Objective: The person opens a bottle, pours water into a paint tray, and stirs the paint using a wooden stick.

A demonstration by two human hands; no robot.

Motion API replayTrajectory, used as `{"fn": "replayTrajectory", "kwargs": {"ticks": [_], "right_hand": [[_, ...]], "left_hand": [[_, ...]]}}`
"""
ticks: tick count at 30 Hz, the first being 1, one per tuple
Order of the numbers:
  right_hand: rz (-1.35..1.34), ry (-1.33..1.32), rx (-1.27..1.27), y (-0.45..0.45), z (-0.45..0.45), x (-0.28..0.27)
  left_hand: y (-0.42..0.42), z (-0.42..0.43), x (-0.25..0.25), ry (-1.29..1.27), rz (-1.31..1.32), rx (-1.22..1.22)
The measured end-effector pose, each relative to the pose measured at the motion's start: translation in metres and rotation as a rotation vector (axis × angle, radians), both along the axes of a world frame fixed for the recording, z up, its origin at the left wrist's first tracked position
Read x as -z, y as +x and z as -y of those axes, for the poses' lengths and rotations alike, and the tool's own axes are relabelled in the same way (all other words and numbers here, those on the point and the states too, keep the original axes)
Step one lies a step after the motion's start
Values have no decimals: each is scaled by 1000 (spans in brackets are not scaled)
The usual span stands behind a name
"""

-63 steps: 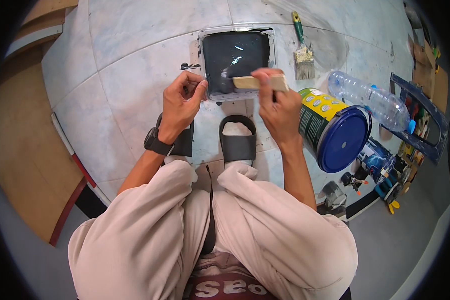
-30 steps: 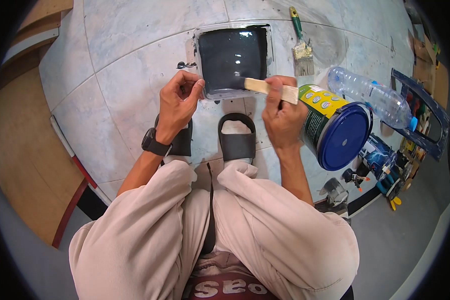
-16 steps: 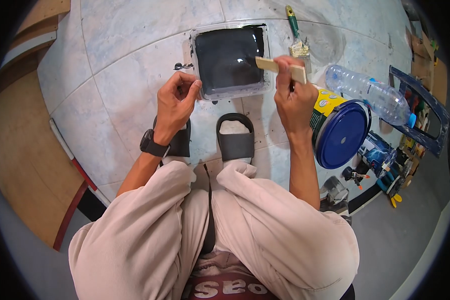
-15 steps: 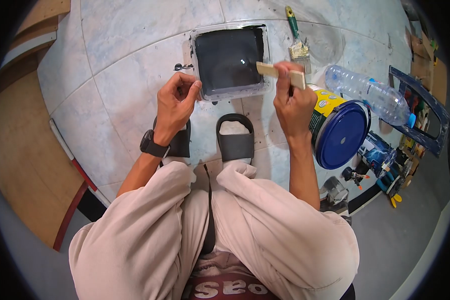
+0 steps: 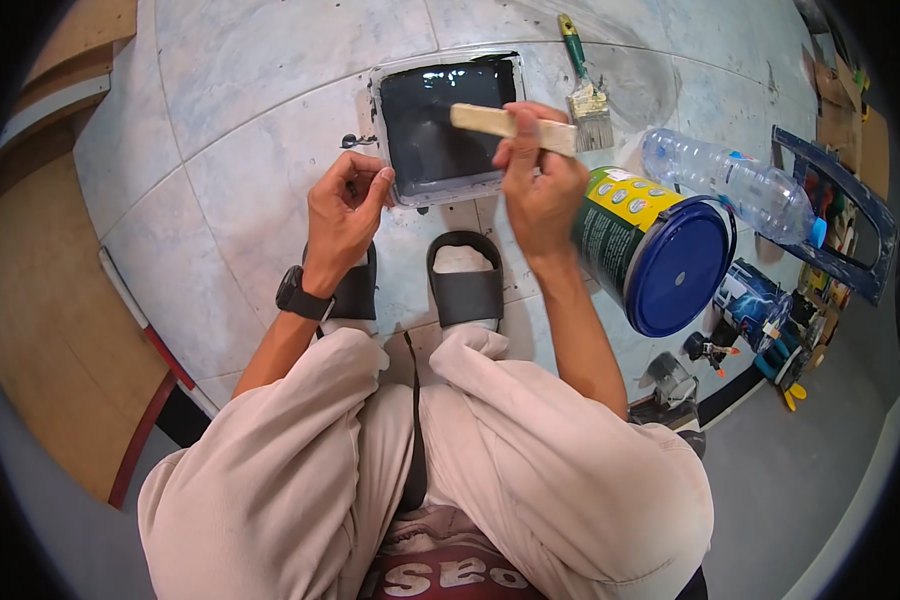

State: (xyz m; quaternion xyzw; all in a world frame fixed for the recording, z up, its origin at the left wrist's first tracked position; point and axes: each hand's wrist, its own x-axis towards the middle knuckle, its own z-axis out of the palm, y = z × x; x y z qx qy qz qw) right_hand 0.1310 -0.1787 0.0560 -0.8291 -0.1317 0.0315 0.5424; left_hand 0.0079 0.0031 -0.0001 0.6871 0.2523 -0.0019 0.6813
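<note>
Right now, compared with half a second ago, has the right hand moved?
Yes, left: judged against the brush lying on the floor, the right hand has shifted, bringing the wooden stick further over the tray of black liquid.

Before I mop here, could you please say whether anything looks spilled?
Yes: a black blotch lies on the tiles left of the clear plastic tray, and a dark spot by its near edge; both resemble stray drips of the black liquid inside.

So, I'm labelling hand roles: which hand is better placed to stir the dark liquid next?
Probably the right hand: it grips the wooden stick, whose free end points over the dark liquid. The left hand has its fingertips at the clear container's near left corner, with no stirrer.
</note>
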Motion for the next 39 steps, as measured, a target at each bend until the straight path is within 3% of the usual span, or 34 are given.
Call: {"fn": "replayTrajectory", "kwargs": {"ticks": [6,7,14,19,23,26,31,36,39], "right_hand": [[279,-341,-49,6,38,-12],[225,-350,-72,-4,38,-16],[114,14,-175,-15,-9,9],[322,-113,-87,29,1,3],[251,-337,-109,16,27,-21],[175,-348,-262,-6,28,-27],[103,-46,-417,1,-12,-14],[118,37,-342,34,-16,-7],[255,-149,-206,40,3,-17]], "left_hand": [[0,1,1,-21,21,-15],[0,1,1,-30,41,-18],[-1,1,2,-30,14,-2],[0,0,3,-60,41,-15],[0,0,2,-38,24,-16],[1,0,0,-25,15,-4],[0,0,1,-53,12,-11],[1,0,1,-26,9,6],[0,-1,2,-27,17,4]]}}
